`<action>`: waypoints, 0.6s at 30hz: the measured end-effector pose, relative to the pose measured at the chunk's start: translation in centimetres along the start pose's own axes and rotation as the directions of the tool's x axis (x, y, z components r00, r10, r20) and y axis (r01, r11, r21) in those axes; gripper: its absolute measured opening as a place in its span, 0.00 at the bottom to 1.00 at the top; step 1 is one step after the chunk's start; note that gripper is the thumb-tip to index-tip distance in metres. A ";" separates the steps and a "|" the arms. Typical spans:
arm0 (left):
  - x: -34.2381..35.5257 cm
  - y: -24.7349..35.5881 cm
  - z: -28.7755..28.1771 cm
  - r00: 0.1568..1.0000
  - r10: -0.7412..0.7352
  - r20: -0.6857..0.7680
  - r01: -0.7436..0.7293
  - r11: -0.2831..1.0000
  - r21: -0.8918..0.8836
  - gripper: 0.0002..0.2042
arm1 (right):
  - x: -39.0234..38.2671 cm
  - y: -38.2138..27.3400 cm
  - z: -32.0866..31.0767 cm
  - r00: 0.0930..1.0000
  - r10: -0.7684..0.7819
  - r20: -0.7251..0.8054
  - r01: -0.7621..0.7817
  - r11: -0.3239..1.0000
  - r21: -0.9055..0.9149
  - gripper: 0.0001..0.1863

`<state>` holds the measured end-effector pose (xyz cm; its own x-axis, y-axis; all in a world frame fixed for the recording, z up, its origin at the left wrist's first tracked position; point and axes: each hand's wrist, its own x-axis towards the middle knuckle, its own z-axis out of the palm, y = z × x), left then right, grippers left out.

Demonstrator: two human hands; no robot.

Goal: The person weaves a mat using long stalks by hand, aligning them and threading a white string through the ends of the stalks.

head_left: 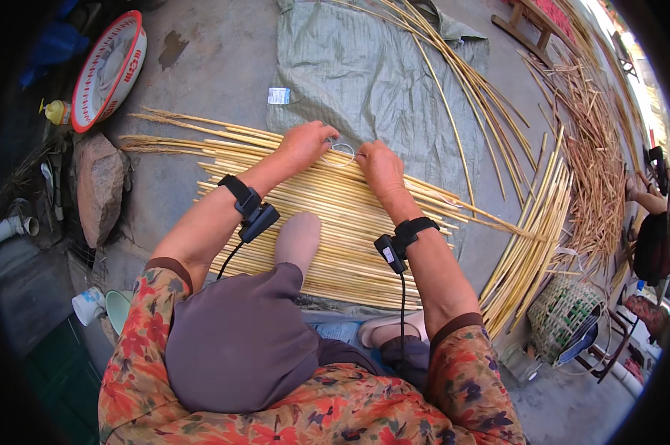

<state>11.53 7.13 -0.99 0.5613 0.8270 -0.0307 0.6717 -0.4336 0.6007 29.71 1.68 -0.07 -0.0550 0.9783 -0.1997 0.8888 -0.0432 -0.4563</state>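
Note:
Long pale-yellow stalks [357,237] lie side by side in front of me as a flat mat. At its far edge, a thin whitish string [349,147] curves in a loop between my two hands. My left hand [305,146] pinches one side of the loop, its wrist over the far stalks. To the right, my right hand [382,167] is closed on the string's other side, fingertips together. Some far stalks end in brushy tips [164,144] on the left. One of my feet [299,236] rests on the mat.
A grey-green woven sheet [342,67] spreads beyond the mat, with loose stalks on it. To the right are a stalk bundle [531,245], brown stalk scraps [591,141] and a woven basket [565,315]. A red-rimmed basin [132,55] and rock [99,185] stand left. Another person's arm [646,196] shows far right.

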 end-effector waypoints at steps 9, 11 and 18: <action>1.0 0.4 -0.8 0.981 0.120 0.150 -0.148 0.970 0.193 0.05 | -0.2 0.0 -0.6 0.989 -0.127 -0.078 0.126 0.992 -0.028 0.06; 1.0 0.7 -1.2 0.976 0.120 0.180 -0.160 0.960 0.230 0.04 | -0.4 -0.2 -0.8 0.982 -0.156 -0.108 0.155 0.988 -0.011 0.06; 1.3 0.5 -0.9 0.971 0.128 0.200 -0.172 0.960 0.222 0.04 | -1.6 -0.4 -1.4 0.982 -0.147 -0.115 0.153 0.987 0.042 0.06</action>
<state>12.15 8.33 0.03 0.7282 0.6760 -0.1127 0.6550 -0.6381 0.4047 30.14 0.45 1.66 -0.1327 0.9907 -0.0296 0.8498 0.0983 -0.5179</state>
